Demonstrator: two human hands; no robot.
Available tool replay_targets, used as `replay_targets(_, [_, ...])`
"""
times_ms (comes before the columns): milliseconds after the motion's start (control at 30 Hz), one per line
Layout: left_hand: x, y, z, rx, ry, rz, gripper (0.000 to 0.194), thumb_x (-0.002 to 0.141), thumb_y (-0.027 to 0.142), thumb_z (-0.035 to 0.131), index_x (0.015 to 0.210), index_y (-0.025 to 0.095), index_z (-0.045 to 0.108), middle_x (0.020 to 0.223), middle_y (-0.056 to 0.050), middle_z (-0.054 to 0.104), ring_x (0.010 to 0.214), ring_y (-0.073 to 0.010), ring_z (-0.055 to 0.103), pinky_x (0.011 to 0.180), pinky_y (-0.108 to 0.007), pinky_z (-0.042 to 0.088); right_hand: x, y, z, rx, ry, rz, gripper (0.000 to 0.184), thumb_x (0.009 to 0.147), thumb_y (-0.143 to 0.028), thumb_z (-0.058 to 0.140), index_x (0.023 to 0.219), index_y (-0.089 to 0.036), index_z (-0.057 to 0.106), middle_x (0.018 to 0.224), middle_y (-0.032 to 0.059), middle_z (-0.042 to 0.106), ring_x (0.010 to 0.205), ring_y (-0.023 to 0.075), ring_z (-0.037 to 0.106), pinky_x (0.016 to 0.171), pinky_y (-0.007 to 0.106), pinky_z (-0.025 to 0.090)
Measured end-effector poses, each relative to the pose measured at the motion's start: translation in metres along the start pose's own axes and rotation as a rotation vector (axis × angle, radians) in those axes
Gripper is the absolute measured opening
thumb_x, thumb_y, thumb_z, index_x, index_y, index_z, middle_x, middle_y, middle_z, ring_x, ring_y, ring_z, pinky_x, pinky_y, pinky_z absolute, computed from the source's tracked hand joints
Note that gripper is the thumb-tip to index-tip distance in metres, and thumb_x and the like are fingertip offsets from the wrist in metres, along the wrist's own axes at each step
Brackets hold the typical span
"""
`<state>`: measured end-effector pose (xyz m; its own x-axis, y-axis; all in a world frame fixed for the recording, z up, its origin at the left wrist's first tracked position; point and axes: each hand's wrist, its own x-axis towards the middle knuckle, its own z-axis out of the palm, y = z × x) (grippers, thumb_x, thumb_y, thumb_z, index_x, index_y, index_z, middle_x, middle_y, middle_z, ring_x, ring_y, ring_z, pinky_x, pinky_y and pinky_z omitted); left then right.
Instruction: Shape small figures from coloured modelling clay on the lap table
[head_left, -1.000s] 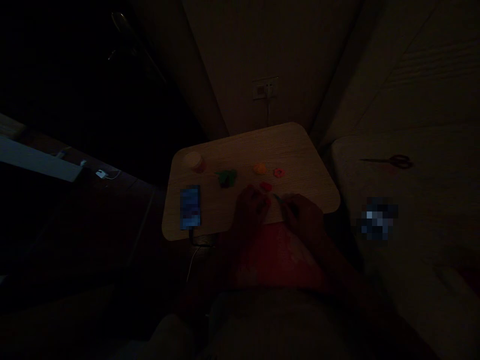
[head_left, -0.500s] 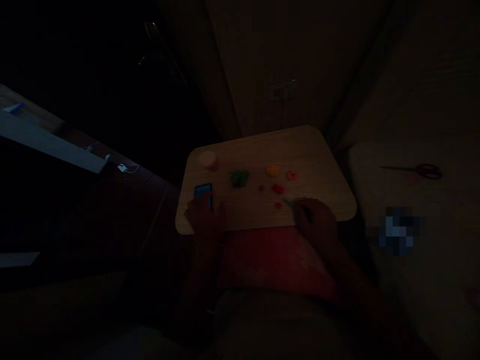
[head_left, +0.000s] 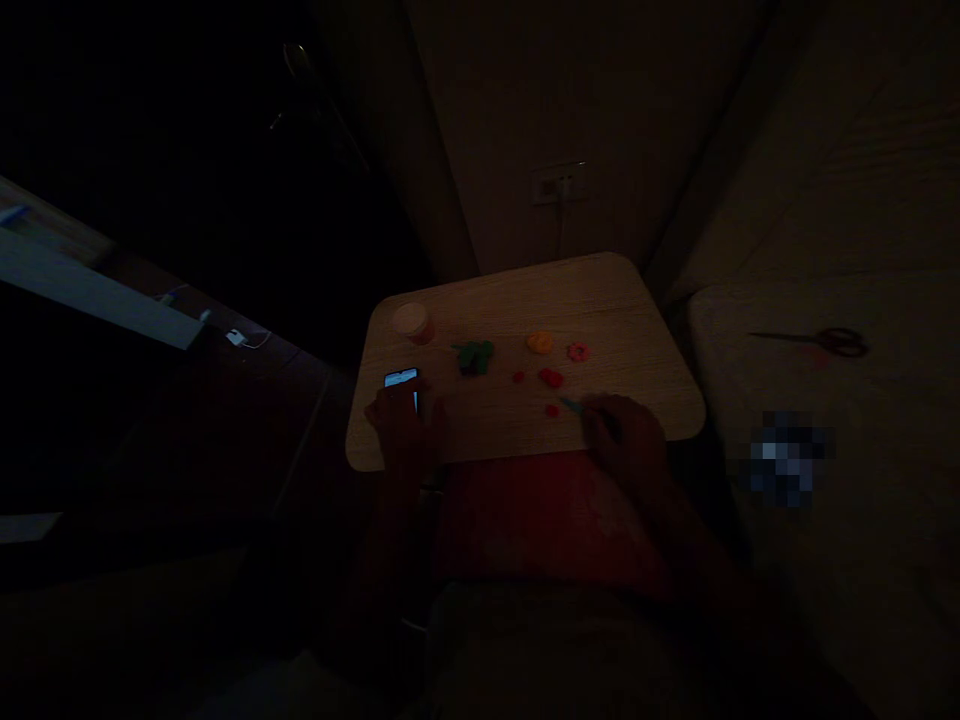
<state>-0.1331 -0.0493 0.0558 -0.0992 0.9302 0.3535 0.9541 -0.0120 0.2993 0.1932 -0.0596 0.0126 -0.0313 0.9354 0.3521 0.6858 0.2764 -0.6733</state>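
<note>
In dim light, my left hand lies over a phone with a lit screen, thumb apart from the other fingers; it covers the phone's lower part. My right hand is closed around a thin pointed tool with a pale blue-green tip, resting near the front right of the small wooden table. Just left of that tip sits a small red lump. Behind it are a larger red piece, another red bit, a pink ring-like piece, a yellow-orange lump and a dark green clump.
A lidded tub stands at the table's back left. Scissors lie on a pale surface to the right, with a blurred-out patch nearer me. A wall socket with a plug is behind the table. Red cloth covers my lap.
The phone screen has become brighter. The view has shifted slightly, moving everything a little left. Both hands keep about the same places on the table.
</note>
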Motion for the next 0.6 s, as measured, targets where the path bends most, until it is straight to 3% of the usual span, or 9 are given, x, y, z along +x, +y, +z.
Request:
replay_targets(67, [-0.003,0.02,0.01,-0.118,-0.003,0.163,0.028,0.097,0.029,0.06,0.122,0.018,0.062,0.125,-0.013,0.069,0.123,-0.0335,0.058,0.111,-0.053,0.041,0.001,0.0,0.001,0.013,0.0,0.006,0.024,0.095,-0.03,0.057,0.098,-0.018,0.077,0.099,0.0134,0.08,0.091,0.0304,0.074,0.085,0.043,0.055])
replay_targets(133, [-0.005,0.043,0.024,-0.245,-0.12,0.334,0.028,0.094,0.026,0.062,0.122,0.021,0.064,0.128,-0.01,0.068,0.123,-0.0301,0.059,0.11,-0.048,0.044,0.001,0.0,0.001,0.015,0.006,0.005,0.023,0.095,-0.03,0.057,0.097,-0.018,0.076,0.098,0.0131,0.08,0.09,0.0304,0.074,0.085,0.043,0.054])
replay_targets(200, [-0.006,0.063,0.039,-0.333,-0.191,0.409,0.029,0.094,0.024,0.062,0.123,0.022,0.065,0.131,-0.009,0.067,0.126,-0.0286,0.058,0.112,-0.047,0.044,0.002,-0.001,0.001,0.01,0.006,0.01,0.023,0.097,-0.031,0.055,0.099,-0.019,0.075,0.099,0.0131,0.08,0.09,0.0303,0.074,0.084,0.043,0.054])
replay_targets(333, [-0.004,0.084,0.06,-0.443,-0.228,0.416,0.033,0.092,0.022,0.066,0.125,0.022,0.065,0.135,-0.01,0.066,0.128,-0.0277,0.058,0.113,-0.046,0.046,0.003,-0.005,0.001,0.021,-0.059,0.007,0.026,0.101,-0.032,0.05,0.109,-0.018,0.07,0.102,0.0132,0.079,0.088,0.0291,0.072,0.08,0.041,0.051])
replay_targets(600, [-0.003,0.079,0.066,-0.458,-0.238,0.422,0.027,0.092,0.024,0.068,0.119,0.021,0.068,0.125,-0.01,0.071,0.121,-0.0281,0.061,0.11,-0.048,0.047,0.019,-0.002,0.009,-0.031,-0.244,-0.159,0.02,0.102,-0.026,0.051,0.105,-0.018,0.07,0.104,0.0132,0.077,0.094,0.0298,0.069,0.087,0.042,0.046])
